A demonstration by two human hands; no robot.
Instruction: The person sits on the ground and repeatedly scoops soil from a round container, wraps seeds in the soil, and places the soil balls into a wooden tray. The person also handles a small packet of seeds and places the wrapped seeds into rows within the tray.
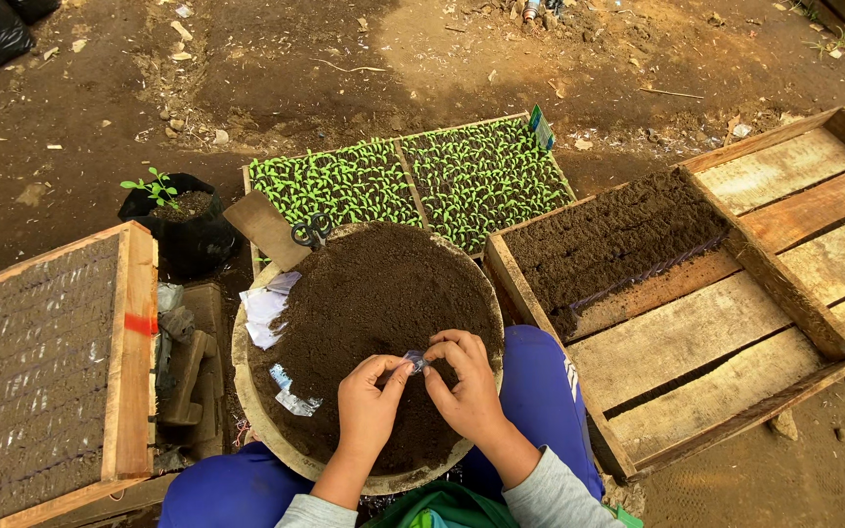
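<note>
I see my left hand [367,401] and right hand [464,383] pinched together on a small clear packet [415,362], fingers closed on it from both sides, just above the soil in a round basin [256,411] on my lap. Torn wrappers [295,399] and white paper scraps [266,311] lie on the soil at the left. Scissors [312,231] rest at the far rim beside a brown board [266,228]. Beyond stands a seedling tray [413,181]. A wooden crate [735,303], partly filled with soil, flanks my right; another crate [134,352] my left. A black bag [188,235] with a sprout sits on bare dirt ground [344,59].
</note>
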